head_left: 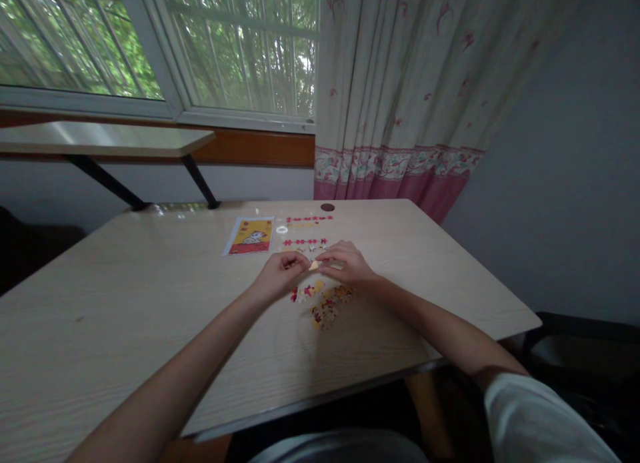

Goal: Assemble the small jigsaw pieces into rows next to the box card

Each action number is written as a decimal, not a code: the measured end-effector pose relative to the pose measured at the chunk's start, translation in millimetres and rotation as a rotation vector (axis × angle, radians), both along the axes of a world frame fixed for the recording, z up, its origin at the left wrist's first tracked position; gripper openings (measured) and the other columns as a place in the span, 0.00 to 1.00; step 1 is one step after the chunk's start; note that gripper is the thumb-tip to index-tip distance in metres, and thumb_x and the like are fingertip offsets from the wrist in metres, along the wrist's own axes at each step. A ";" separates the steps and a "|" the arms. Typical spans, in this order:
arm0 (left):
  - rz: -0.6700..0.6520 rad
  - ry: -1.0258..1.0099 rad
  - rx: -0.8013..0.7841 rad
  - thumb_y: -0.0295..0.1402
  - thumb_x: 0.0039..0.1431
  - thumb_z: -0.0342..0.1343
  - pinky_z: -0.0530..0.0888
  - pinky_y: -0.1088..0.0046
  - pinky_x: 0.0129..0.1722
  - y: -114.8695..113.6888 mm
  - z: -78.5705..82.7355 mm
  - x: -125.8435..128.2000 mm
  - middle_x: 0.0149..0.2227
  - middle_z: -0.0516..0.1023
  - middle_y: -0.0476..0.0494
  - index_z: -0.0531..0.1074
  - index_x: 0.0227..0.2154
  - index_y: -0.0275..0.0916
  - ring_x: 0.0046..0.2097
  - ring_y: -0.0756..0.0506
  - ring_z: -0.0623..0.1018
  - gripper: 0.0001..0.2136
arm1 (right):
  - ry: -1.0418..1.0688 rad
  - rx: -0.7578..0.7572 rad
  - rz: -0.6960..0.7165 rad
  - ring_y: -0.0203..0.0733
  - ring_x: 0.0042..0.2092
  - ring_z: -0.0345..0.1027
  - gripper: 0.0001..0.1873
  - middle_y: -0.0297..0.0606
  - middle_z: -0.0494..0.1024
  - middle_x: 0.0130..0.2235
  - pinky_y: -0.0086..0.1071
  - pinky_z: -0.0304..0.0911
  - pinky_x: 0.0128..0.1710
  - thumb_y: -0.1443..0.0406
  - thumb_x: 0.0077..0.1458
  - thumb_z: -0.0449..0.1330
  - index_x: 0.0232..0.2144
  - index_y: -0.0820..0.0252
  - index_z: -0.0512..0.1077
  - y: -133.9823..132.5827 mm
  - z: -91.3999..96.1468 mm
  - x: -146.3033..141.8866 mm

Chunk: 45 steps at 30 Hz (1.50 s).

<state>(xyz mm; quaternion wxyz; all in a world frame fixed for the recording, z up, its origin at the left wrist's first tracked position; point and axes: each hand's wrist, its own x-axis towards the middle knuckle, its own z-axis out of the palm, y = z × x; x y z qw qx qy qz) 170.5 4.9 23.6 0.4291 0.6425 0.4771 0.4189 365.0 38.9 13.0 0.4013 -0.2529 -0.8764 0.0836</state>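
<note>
My left hand [283, 273] and my right hand [349, 261] meet above the middle of the desk. Between their fingertips is a small pale-yellow jigsaw piece [314, 265], pinched from both sides. Just in front of my hands, on the near side, lies a loose heap of jigsaw pieces [327, 308] in red, yellow and white. Beyond my fingers, a row of red jigsaw pieces [306, 241] is laid out, with paler pieces beside it partly hidden by my hands. Farther back is another red row [310, 219] with yellow pieces [303, 225] along it.
A printed picture sheet [251, 237] with a white animal on yellow and red lies left of the rows. The wooden desk [150, 303] has a round dark cable hole [327, 207] at its back. A raised shelf [105, 139] stands back left, and a curtain [395, 116] hangs behind.
</note>
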 end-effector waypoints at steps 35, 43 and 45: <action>-0.559 0.564 0.023 0.30 0.43 0.54 0.57 0.79 0.23 -2.8 14.3 -32.2 0.22 0.59 0.54 0.65 0.26 0.36 0.24 0.53 0.60 0.06 | 0.002 -0.501 -0.488 0.35 0.33 0.68 0.12 0.35 0.77 0.32 0.29 0.60 0.35 0.61 0.44 0.62 0.34 0.58 0.75 146.8 -25.7 4.3; -0.594 0.368 -0.087 0.30 0.45 0.54 0.60 0.78 0.25 -4.5 15.5 -32.7 0.23 0.65 0.53 0.66 0.26 0.36 0.26 0.52 0.63 0.04 | -0.111 -0.533 -0.581 0.39 0.37 0.69 0.11 0.32 0.78 0.35 0.32 0.59 0.38 0.59 0.43 0.61 0.33 0.53 0.75 143.1 -20.9 -5.3; -0.615 0.309 -0.126 0.30 0.46 0.54 0.61 0.78 0.26 -5.7 18.4 -32.0 0.23 0.67 0.51 0.67 0.26 0.36 0.26 0.52 0.65 0.04 | -0.127 -0.531 -0.590 0.38 0.37 0.69 0.11 0.32 0.78 0.35 0.32 0.59 0.38 0.59 0.43 0.61 0.32 0.53 0.75 141.3 -18.5 -5.7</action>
